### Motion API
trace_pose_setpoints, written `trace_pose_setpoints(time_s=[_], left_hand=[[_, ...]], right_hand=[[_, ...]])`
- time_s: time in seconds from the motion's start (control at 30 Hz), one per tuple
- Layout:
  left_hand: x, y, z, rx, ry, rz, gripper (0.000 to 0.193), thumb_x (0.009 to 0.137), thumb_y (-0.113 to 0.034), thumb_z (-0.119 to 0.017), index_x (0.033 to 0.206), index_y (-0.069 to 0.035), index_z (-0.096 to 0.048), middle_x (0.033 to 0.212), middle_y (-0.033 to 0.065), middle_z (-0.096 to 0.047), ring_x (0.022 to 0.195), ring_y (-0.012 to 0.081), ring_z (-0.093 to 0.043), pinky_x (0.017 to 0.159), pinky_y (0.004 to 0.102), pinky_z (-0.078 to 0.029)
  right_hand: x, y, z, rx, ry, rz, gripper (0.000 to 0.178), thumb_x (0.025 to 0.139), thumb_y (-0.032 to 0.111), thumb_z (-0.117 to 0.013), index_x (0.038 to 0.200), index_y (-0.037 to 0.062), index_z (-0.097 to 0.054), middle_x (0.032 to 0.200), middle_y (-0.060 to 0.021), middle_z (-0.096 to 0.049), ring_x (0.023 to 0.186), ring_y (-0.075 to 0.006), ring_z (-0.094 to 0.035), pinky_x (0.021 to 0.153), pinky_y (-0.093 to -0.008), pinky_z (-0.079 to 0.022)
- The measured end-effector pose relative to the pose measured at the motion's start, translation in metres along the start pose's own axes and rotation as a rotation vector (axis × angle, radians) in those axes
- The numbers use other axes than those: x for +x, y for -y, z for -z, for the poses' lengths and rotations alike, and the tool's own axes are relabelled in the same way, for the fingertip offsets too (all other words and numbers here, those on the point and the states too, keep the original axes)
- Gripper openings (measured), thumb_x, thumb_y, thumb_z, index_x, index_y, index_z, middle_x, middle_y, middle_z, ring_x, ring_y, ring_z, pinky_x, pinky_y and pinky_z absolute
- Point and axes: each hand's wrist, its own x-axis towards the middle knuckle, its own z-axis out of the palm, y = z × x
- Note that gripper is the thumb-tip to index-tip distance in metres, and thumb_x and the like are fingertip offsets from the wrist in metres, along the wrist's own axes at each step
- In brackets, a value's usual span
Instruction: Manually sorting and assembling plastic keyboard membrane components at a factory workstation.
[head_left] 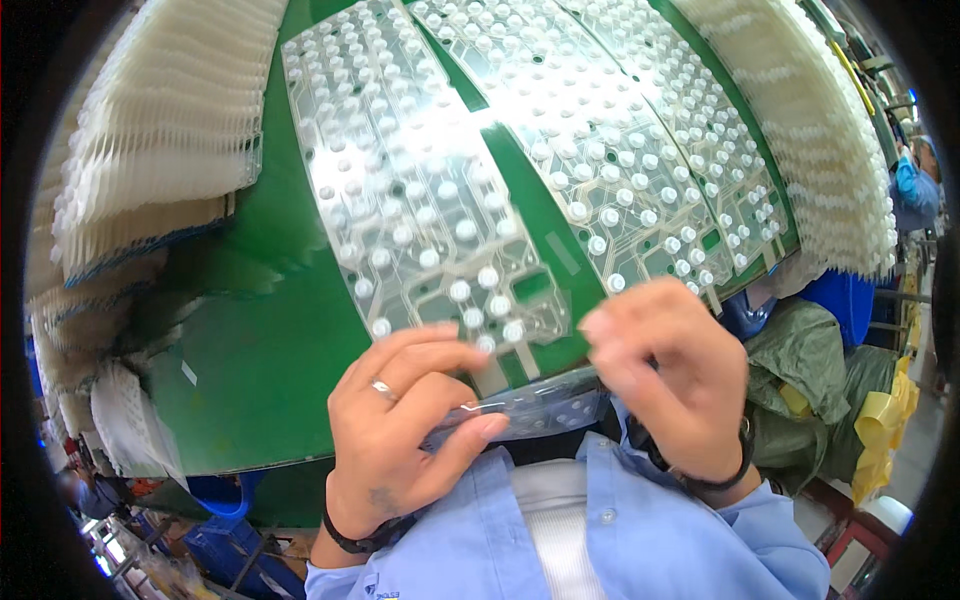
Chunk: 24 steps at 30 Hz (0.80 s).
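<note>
My left hand, with a ring on one finger, is curled at the table's near edge. Its thumb and fingers close on a clear plastic film that droops over the edge and shows small round spots. To the right, my right hand is raised with fingertips pressed together. Motion blur hides whatever may be between them. Just beyond my left hand lies a clear keyboard membrane sheet with white rubber domes and printed traces. More dome-covered membrane sheets lie beside it to the right, partly washed out by glare.
The green table carries a tall stack of membrane sheets on the left and another stack on the right. Right of the table are a blue bin, green sacking and yellow material. Another person is far right.
</note>
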Motion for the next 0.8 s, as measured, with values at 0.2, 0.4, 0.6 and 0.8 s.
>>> trace_pose_setpoints(time_s=[0.2,0.4,0.6,0.8], left_hand=[[-0.009,0.003,0.004,0.135,0.240,-0.140,0.028,0.075,-0.030,-0.077,0.071,-0.010,-0.058,0.116,0.0095,-0.069,0.116,0.0300,-0.060,0.088,0.0412,-0.043],[-0.008,0.000,0.014,0.082,0.222,-0.111,0.029,0.075,-0.030,-0.078,0.071,-0.011,-0.056,0.116,0.0084,-0.069,0.117,0.0290,-0.059,0.087,0.0414,-0.043],[-0.002,0.016,0.013,0.132,0.201,-0.083,0.031,0.074,-0.028,-0.078,0.068,-0.012,-0.053,0.122,0.0068,-0.067,0.119,0.0267,-0.059,0.090,0.0386,-0.040],[-0.007,0.020,0.019,0.082,0.253,-0.104,0.031,0.075,-0.029,-0.078,0.066,-0.013,-0.052,0.120,0.0045,-0.069,0.113,0.0218,-0.062,0.088,0.0347,-0.040]], right_hand=[[0.012,-0.015,0.002,-0.011,-0.053,-0.404,0.008,0.087,0.001,-0.065,0.095,0.0001,-0.067,0.088,-0.0057,-0.063,0.074,-0.0105,-0.062,0.057,-0.0217,-0.047],[0.027,-0.004,0.004,-0.169,-0.028,-0.292,0.007,0.086,0.001,-0.065,0.093,0.0004,-0.067,0.085,-0.0052,-0.064,0.070,-0.0088,-0.058,0.053,-0.0220,-0.043],[0.052,-0.007,-0.014,-0.234,0.077,-0.331,0.006,0.084,0.002,-0.066,0.090,0.0000,-0.067,0.080,-0.0052,-0.063,0.057,-0.0089,-0.051,0.050,-0.0244,-0.038],[0.048,-0.009,-0.017,-0.260,0.067,-0.327,0.006,0.083,0.002,-0.067,0.088,0.0008,-0.066,0.076,-0.0068,-0.062,0.049,-0.0100,-0.047,0.049,-0.0251,-0.037]])
